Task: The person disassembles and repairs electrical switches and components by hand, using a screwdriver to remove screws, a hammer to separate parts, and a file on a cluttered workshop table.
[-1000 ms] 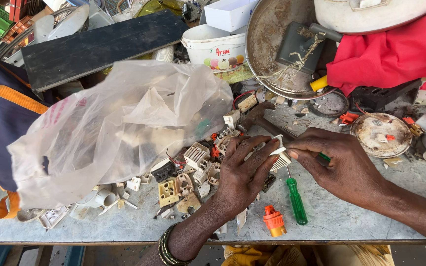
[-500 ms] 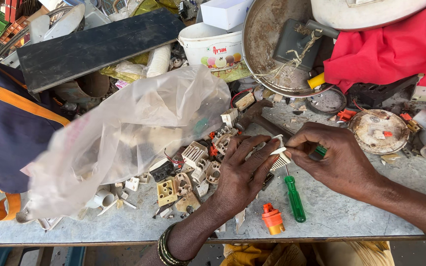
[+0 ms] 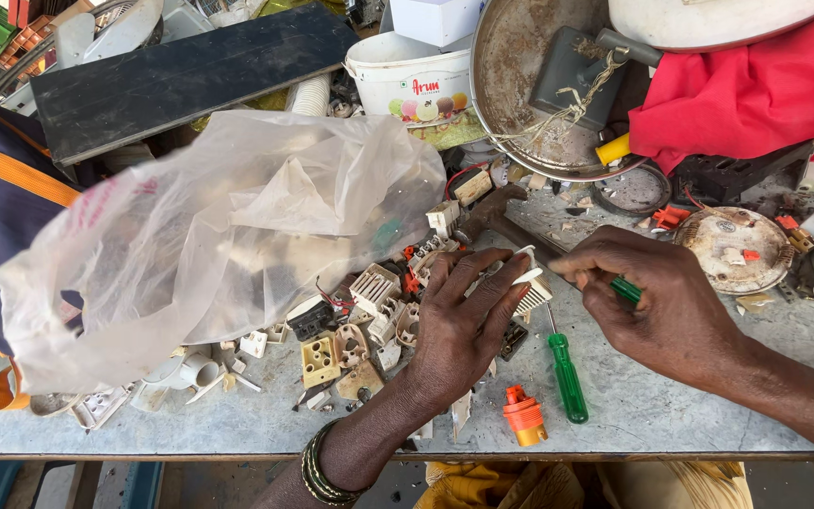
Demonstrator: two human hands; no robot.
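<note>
I see a grey bench [image 3: 671, 415] bearing a green screwdriver [image 3: 567, 375], orange cap [image 3: 525, 416], broken switch parts [image 3: 350, 330] and plastic bag [image 3: 228, 226].
</note>
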